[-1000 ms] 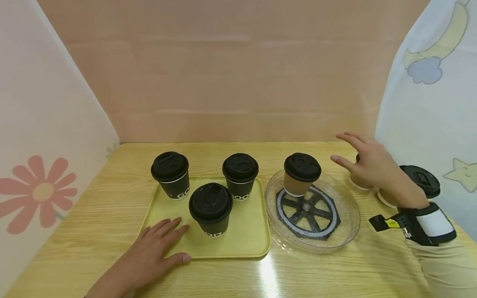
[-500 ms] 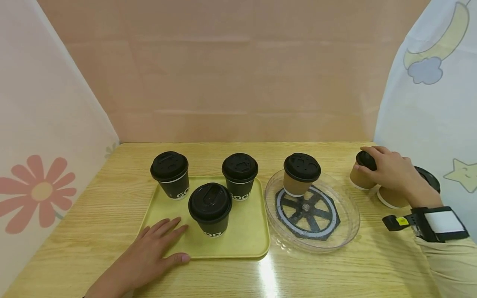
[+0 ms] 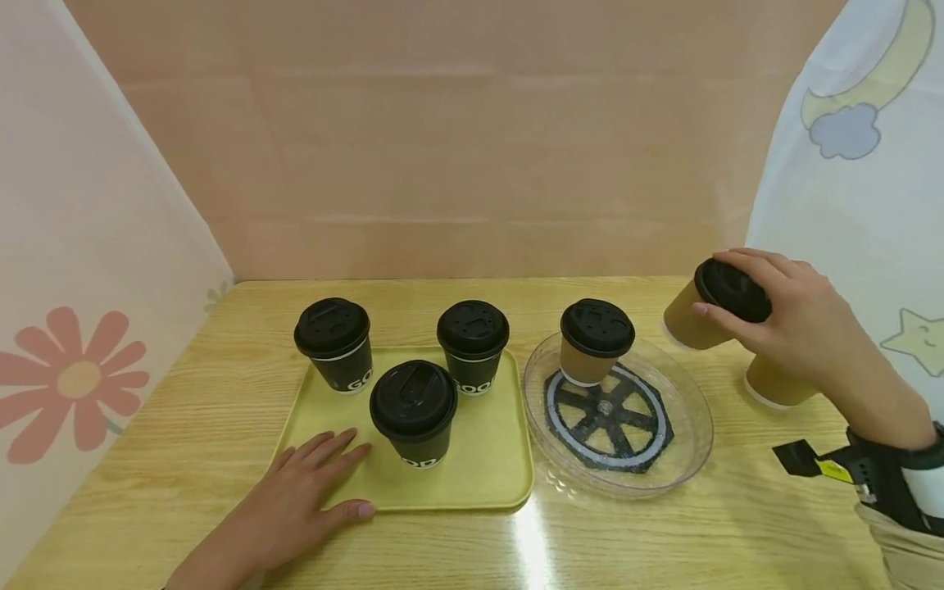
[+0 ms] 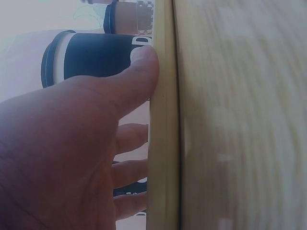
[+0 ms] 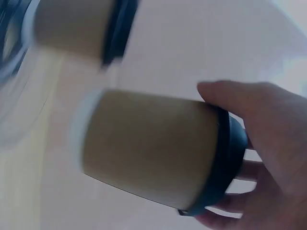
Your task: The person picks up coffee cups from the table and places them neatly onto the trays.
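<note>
My right hand grips a brown paper cup by its black lid, holding it tilted above the table at the right. In the right wrist view the thumb and fingers wrap the lid end of this cup. My left hand rests with spread fingers on the near left corner of a yellow tray. Black lidded cups stand on that tray: one at the front, one at back left and one at back right. The left wrist view shows the thumb near a black cup.
A clear round dish with a dark spoked pattern stands right of the tray. One brown lidded cup sits inside it, towards the back. Another brown cup stands on the table, partly hidden behind my right hand. Patterned cloths hang at both sides.
My right hand reached down to the brown cup at the far right, took hold of its lid and raised it off the table, tilting it. The left hand stays on the tray.
</note>
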The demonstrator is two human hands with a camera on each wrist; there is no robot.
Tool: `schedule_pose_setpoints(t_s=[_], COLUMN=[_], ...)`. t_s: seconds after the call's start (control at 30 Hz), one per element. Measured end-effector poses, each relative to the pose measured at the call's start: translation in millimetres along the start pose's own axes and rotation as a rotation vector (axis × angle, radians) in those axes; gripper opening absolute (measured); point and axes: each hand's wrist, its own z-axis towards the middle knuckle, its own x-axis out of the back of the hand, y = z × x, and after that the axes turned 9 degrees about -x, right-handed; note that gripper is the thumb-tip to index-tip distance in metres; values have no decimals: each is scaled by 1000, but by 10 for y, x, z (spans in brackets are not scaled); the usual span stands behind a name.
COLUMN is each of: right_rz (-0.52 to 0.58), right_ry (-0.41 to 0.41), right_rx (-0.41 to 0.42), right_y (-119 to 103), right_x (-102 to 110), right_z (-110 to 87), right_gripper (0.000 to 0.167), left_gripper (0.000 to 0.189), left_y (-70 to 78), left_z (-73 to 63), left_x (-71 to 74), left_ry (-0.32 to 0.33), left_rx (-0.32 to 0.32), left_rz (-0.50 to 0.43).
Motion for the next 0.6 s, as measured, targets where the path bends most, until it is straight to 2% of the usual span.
schedule_pose_setpoints(t_s=[0.13,0.3,0.47,0.6], right_rz=[51,71,70,53], right_ry=[-42,-149,-241,-268], right_rx=[109,196,216,233], right_y=[-339,-639,-774,-803], right_x=[56,-48,-190,-275], right_z=[-173,-386,-497,-521], right_gripper=[71,73,64,64], left_gripper=[66,65,66,65], left_y=[1,8,15,13], left_z=[0,-18,-22,-19], left_x=[8,17,11,10], left_ry=[-3,2,-2,4], left_rx=[-1,-6,-9,-14], left_rz=[-3,0,-5,2])
